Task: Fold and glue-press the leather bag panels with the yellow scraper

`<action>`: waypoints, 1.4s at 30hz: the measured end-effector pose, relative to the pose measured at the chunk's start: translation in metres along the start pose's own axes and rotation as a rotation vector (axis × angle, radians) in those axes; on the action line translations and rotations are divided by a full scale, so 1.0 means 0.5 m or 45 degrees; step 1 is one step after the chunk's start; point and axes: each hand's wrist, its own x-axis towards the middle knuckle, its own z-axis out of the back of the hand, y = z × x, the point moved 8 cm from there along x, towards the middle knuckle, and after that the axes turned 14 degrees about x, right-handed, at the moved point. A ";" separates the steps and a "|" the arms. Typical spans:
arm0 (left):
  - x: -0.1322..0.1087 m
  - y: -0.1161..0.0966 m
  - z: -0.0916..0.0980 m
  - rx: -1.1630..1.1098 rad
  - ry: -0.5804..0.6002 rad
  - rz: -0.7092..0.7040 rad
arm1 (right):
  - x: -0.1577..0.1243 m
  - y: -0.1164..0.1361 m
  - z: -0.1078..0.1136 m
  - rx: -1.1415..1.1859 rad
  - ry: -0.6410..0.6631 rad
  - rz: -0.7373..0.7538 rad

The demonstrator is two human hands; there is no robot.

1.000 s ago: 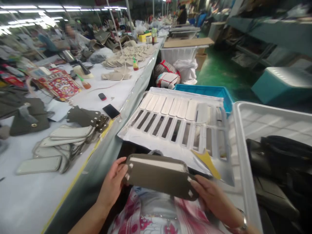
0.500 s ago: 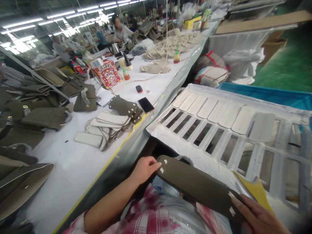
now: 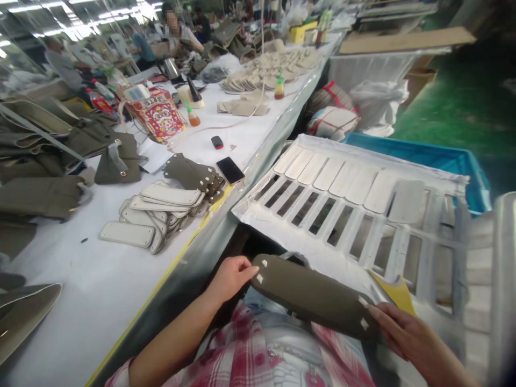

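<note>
I hold a long olive-grey leather piece [image 3: 310, 293] with small white marks at its corners, level over my lap. My left hand [image 3: 229, 277] pinches its left end with curled fingers. At the other end my right hand [image 3: 407, 336] grips it with the fingers along the edge. Just beyond it lies a white slotted tray [image 3: 282, 236] with several pale oblong pieces [image 3: 342, 177] laid in a row.
A long white worktable [image 3: 100, 290] runs on my left with a stack of oblong pieces [image 3: 157, 207], a phone [image 3: 230, 170], olive bags [image 3: 40, 188] and glue bottles. A blue bin [image 3: 435, 156] and a yellow card [image 3: 397, 295] lie right. Other people work far back.
My view swung left from the right-hand bins toward the worktable. The leather piece turned from showing its pale inner side to its outer face, and tilted down to the right.
</note>
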 end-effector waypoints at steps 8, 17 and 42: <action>-0.006 -0.030 0.017 0.729 -0.176 -0.089 | -0.033 0.042 0.016 -0.126 -0.006 0.096; -0.052 -0.332 -0.264 0.965 -0.011 -1.270 | -0.032 0.053 0.034 -0.297 0.006 0.276; -0.030 -0.359 -0.373 1.028 0.193 -1.273 | -0.016 0.032 0.044 -0.312 0.012 0.288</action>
